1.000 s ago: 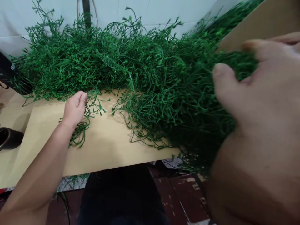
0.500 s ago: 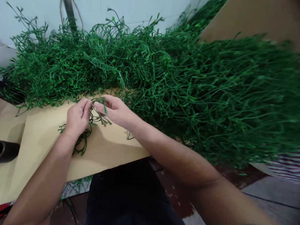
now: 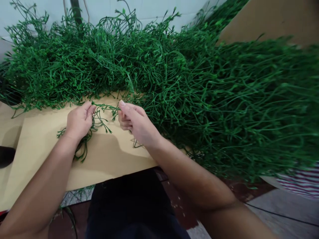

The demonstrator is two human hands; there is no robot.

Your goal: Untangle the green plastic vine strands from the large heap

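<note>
My left hand [image 3: 80, 120] pinches a bunch of thin green artificial plant stems [image 3: 100, 120] between thumb and fingers. More of the stems droop below that hand onto the tan board. From its fingertips a strand runs to the right, and my right hand [image 3: 136, 121] grips the other end between thumb and curled fingers. The strand looks nearly straight between the two hands. Small forked tips show on the hanging stems. Just beyond both hands lies a large heap of the same green stems [image 3: 154, 66].
Under my hands is a tan board [image 3: 104, 166], its front edge close to my body. A cardboard sheet [image 3: 274, 21] leans at the upper right. A dark cylindrical object [image 3: 6, 156] sits at the left. Red-and-white striped cloth [image 3: 299, 181] shows at the lower right.
My right hand has moved away from my left, toward the right, drawing the strand out between them. Its fingers have curled in. My left hand stays near the same spot.
</note>
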